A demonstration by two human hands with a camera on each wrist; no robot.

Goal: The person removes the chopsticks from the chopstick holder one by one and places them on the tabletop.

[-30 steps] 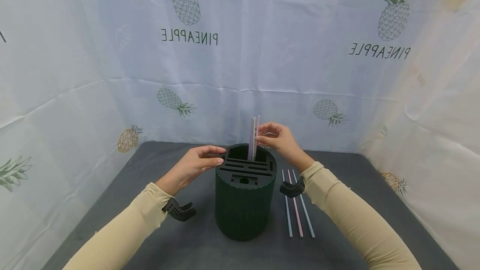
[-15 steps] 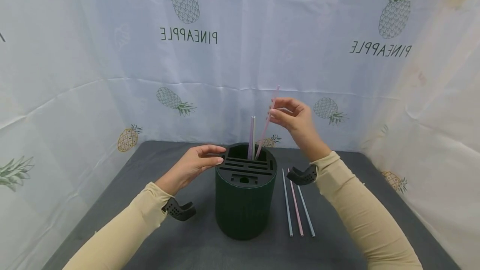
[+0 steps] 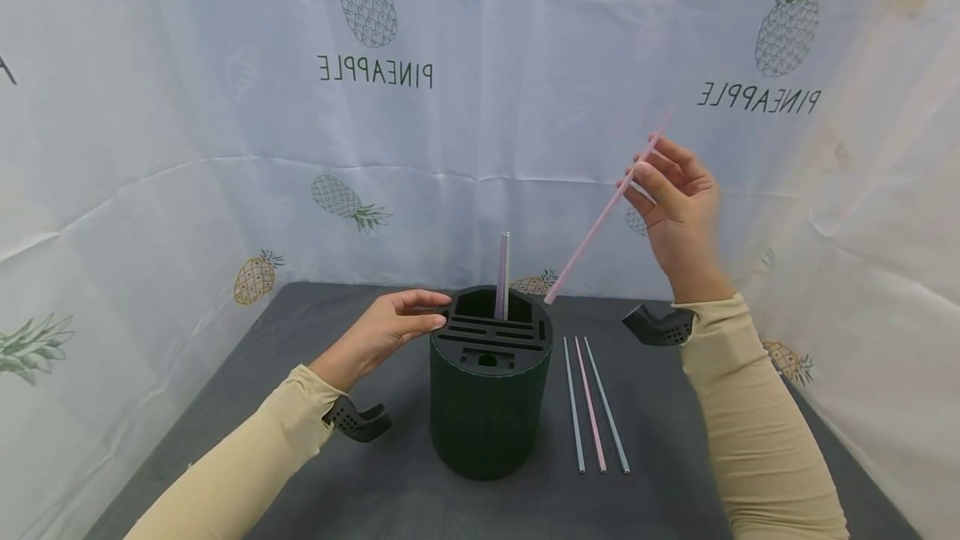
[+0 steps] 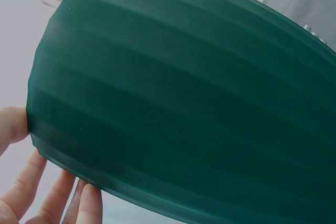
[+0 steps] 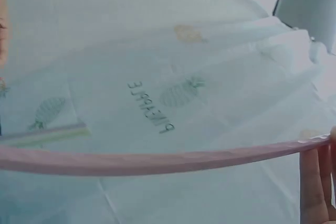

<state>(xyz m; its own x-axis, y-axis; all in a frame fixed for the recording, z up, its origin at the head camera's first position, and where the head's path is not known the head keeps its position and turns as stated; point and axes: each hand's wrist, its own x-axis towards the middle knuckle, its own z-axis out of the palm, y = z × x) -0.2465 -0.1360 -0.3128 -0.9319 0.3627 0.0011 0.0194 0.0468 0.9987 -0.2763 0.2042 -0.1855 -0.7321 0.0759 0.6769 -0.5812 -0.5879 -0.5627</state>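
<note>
My right hand (image 3: 678, 198) pinches a thin pink stick (image 3: 600, 222) between thumb and fingers. The stick slants in the air right of the holder, its lower end just above and beside the rim. In the right wrist view the pink stick (image 5: 131, 164) crosses the picture to the fingers (image 5: 314, 190). Straight fingers of my left hand (image 3: 386, 330) rest on the left rim of a round dark green slotted holder (image 3: 486, 419); its ribbed wall (image 4: 173, 98) fills the left wrist view. Pale purplish and greenish sticks (image 3: 502, 277) stand upright in the holder's rear opening.
On the dark tabletop (image 3: 360, 490), right of the holder, lie a pale blue stick (image 3: 574, 407), another pink stick (image 3: 591, 407) and a bluish stick (image 3: 607, 407), roughly side by side. A pineapple-print curtain (image 3: 480, 107) hangs behind and at both sides.
My right hand has drawn the pink stick out of the holder's rear opening, up and to the right, tilting it. The left hand stays on the rim.
</note>
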